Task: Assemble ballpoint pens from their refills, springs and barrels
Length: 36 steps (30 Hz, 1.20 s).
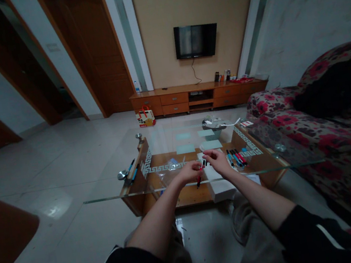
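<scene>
Over the near part of the glass table (105, 192), my left hand (191, 172) is closed on a red and black pen (199, 177), its lower end slanting down toward me. My right hand (216, 160) meets it at the upper end, fingertips pinched around a small dark piece that I cannot make out clearly. Right of my hands lies a row of red, blue and black pens (238, 158) on the glass. A blue pen (130, 167) rests near the table's left side. Beside my left hand is a clear plastic bag (168, 170).
Below the glass, a white box (221, 190) sits on the wooden shelf (186, 197). A dark basket (215, 125) with white items stands at the far side. The flowered sofa (338, 122) borders the right. A gift bag (145, 116) stands by the TV cabinet (173, 98).
</scene>
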Available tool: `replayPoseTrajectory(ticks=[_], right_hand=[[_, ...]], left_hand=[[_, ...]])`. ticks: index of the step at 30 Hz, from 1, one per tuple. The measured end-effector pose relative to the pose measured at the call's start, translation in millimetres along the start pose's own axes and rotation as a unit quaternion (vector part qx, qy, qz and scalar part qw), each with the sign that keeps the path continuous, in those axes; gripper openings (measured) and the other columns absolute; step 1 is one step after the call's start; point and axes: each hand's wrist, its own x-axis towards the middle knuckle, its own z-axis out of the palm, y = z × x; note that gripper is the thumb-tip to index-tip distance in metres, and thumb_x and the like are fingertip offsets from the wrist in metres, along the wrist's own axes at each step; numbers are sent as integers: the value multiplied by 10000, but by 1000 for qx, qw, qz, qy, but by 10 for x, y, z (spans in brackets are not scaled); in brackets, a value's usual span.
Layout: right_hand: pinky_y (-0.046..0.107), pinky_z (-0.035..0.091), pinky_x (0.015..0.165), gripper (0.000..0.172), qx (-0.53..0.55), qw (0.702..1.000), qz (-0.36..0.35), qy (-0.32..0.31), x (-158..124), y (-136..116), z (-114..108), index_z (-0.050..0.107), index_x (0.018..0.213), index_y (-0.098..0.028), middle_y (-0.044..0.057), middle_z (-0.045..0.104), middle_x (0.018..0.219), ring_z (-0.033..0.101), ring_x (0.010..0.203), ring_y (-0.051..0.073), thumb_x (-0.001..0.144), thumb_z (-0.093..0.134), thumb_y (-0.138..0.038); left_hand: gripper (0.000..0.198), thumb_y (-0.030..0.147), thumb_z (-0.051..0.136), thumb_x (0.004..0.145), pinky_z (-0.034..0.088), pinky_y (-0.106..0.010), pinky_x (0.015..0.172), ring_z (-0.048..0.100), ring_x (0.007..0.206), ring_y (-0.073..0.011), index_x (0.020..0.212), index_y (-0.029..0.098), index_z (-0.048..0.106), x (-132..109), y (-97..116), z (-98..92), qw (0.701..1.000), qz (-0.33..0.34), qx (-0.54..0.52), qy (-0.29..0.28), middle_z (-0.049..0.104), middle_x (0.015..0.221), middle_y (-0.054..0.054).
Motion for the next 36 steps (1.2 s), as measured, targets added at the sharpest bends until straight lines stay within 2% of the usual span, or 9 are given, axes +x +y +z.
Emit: replayPoseTrajectory(ticks=[6,13,22,27,36], right_hand=[[255,489,586,449,11,1000,-2,-9,7,53,2,646,1126,-156,39,682,819,615,715,162,755,674,-408],[261,504,594,478,30,999,26,-15,21,112,14,618,1137,-170,17,669,802,632,701,159,716,703,-379],[257,490,584,514,43,997,41,-57,-53,54,51,560,1179,-180,3,687,773,629,666,154,719,706,-354],[256,490,589,518,40,996,46,-58,-72,15,57,545,1202,-178,14,705,781,638,673,157,732,692,-338],[251,486,582,514,42,996,51,-64,-80,19,64,551,1208,-172,7,712,732,641,651,158,730,679,-313]], left_hand=[[265,136,659,677,332,-165,466,471,485,-73,942,125,678,12,-29,-1,1000,-5,8,15,592,601,34],[488,111,676,686,364,-166,470,497,457,-70,1165,135,584,20,-52,22,999,-16,-6,32,593,614,47],[777,89,647,722,377,-165,512,512,521,-72,1450,155,383,-25,74,17,998,33,-18,43,591,667,43],[755,97,650,732,385,-170,522,484,516,-63,1447,172,419,-39,81,9,998,46,-33,30,579,666,48],[701,96,646,744,417,-189,525,536,534,-82,1415,168,454,36,-20,22,997,40,-62,34,615,716,20]])
